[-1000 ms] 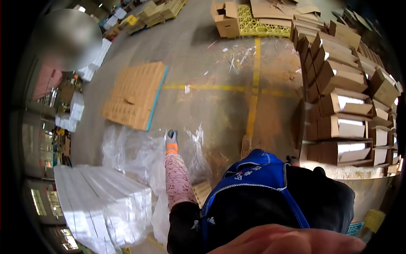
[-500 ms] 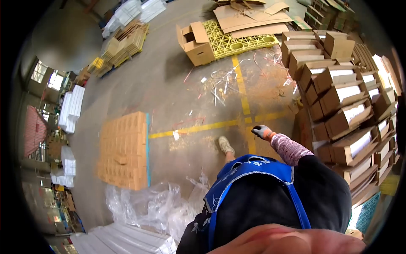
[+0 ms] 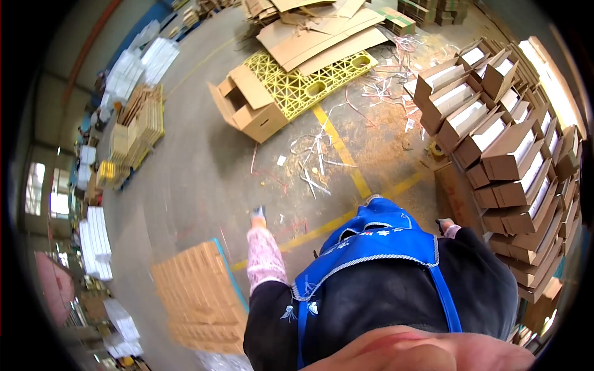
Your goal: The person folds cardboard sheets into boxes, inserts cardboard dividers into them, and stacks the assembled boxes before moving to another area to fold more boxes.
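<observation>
My left hand (image 3: pixel 258 216) reaches forward over the bare concrete floor, in a glove below a pink patterned sleeve. It touches nothing I can see, and its fingers are too small and foreshortened to read. On the other side, my right hand (image 3: pixel 444 225), also gloved, hangs close to my body near the stacked cartons. A gap shows between that hand and the cartons; its fingers are blurred. Ahead of my left hand stands an open cardboard box (image 3: pixel 260 120) beside a yellow plastic pallet (image 3: pixel 297 93), which bears flattened cardboard sheets (image 3: pixel 322 37).
Rows of open cartons (image 3: pixel 501 161) with white contents rise on the right. Loose strapping scraps (image 3: pixel 315 164) litter the floor ahead. A flat brown cardboard stack (image 3: pixel 201 297) lies at lower left. Wooden pallets (image 3: pixel 136 136) and white stacked bundles (image 3: pixel 94 241) line the left side.
My left hand and sleeve have come into view. My right hand has drawn back toward my body. The view has shifted, bringing the cardboard box and yellow pallet closer.
</observation>
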A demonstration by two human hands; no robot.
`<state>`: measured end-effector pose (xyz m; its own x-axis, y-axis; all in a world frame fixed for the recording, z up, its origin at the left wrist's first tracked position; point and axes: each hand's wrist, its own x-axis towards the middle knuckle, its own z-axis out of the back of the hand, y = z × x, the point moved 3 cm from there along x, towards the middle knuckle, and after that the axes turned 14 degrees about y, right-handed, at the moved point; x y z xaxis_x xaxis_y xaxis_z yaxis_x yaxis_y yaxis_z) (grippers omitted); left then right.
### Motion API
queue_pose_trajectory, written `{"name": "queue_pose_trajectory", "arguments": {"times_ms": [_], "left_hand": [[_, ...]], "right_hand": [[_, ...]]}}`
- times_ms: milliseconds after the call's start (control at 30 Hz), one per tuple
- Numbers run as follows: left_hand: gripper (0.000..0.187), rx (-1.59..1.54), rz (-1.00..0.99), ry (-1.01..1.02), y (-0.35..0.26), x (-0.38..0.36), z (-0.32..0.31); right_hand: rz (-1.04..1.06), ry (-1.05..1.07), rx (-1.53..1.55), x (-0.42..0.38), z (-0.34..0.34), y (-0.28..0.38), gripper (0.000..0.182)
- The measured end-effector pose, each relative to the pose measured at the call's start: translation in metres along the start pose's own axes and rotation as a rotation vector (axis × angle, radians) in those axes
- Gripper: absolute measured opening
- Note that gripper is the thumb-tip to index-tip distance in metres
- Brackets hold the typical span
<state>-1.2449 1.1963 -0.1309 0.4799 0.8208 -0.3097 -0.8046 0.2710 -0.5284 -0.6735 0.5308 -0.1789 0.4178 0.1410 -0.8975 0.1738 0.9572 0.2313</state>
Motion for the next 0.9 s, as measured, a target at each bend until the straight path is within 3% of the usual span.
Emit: {"name": "queue_pose_trajectory", "arguments": {"times_ms": [33,67,100,133,167,200,267,300,333,367,400,433,467,500,533,567,600,633,667,700,767,833,900], "left_hand": [[0.029,-0.61,0.044,-0.142,-0.095,0.043,0.04],[0.022,-0.601,0.0,-0.045,-0.15,0.097,0.065],[0.022,-0.599,-0.205,-0.008,-0.202,0.138,0.08],[0.024,-0.528,-0.38,-0.054,-0.258,0.165,0.089],[0.031,-0.468,-0.306,0.037,-0.313,0.181,0.097],[0.038,-0.286,-0.34,-0.052,-0.333,0.213,0.086],[0.043,-0.322,-0.3,0.174,-0.377,0.233,0.058],[0.067,-0.174,-0.192,0.327,-0.378,0.245,0.039],[0.07,-0.017,-0.105,0.305,-0.352,0.26,0.004],[0.064,0.111,0.034,0.449,-0.35,0.253,-0.004],[0.067,0.174,0.081,0.711,-0.334,0.252,-0.007],[0.058,0.117,0.102,0.743,-0.259,0.265,-0.04],[0.05,0.473,-0.12,0.732,-0.183,0.268,-0.062],[0.05,0.451,-0.039,0.775,-0.179,0.236,-0.045],[0.049,0.36,0.092,0.792,-0.184,0.211,-0.014],[0.049,0.309,0.178,0.794,-0.186,0.192,0.008],[0.049,0.288,0.23,0.791,-0.18,0.182,0.024],[0.048,0.277,0.27,0.791,-0.18,0.182,0.036],[0.048,0.277,0.294,0.791,-0.182,0.189,0.044],[0.047,0.274,0.31,0.794,-0.186,0.203,0.049],[0.047,0.285,0.309,0.809,-0.192,0.252,0.052],[0.046,0.304,0.28,0.826,-0.196,0.317,0.05],[0.046,0.344,0.222,0.843,-0.205,0.397,0.043]], "right_hand": [[-0.095,0.042,0.143,-0.027,-0.007,0.023,0.04],[-0.069,0.048,0.174,-0.023,-0.019,0.033,0.037],[-0.038,0.05,0.203,-0.015,-0.029,0.044,0.035],[-0.004,0.061,0.035,-0.043,-0.031,0.084,0.034],[0.129,0.111,-0.339,-0.01,-0.042,0.093,0.032],[0.612,-0.126,-0.613,0.117,-0.088,0.032,0.031],[0.539,0.007,-0.554,0.133,-0.07,0.102,0.031],[0.555,0.027,-0.568,0.141,-0.06,0.15,0.03],[0.584,0.031,-0.583,0.147,-0.048,0.204,0.03],[0.643,0.014,-0.6,0.146,-0.032,0.263,0.03],[0.45,0.153,-0.189,0.102,-0.006,0.341,0.031],[0.302,0.129,0.08,0.106,0.007,0.397,0.025],[0.802,-0.161,-0.331,0.131,0.016,0.445,0.023],[0.979,-0.371,-0.443,0.132,0.026,0.499,0.026],[0.755,-0.024,-0.084,0.105,0.048,0.567,0.028],[0.869,0.052,0.045,0.098,0.055,0.622,0.031],[0.855,0.132,0.318,0.112,0.046,0.67,0.031],[0.76,0.286,0.475,0.077,0.055,0.718,0.033],[0.957,0.291,0.318,0.053,0.064,0.756,0.034],[1.148,0.296,0.154,0.035,0.07,0.784,0.034],[1.09,0.354,0.014,0.013,0.083,0.816,0.039],[0.995,0.391,-0.138,0.048,0.094,0.822,0.038],[0.86,0.382,-0.045,0.111,0.124,0.796,0.037]]}}
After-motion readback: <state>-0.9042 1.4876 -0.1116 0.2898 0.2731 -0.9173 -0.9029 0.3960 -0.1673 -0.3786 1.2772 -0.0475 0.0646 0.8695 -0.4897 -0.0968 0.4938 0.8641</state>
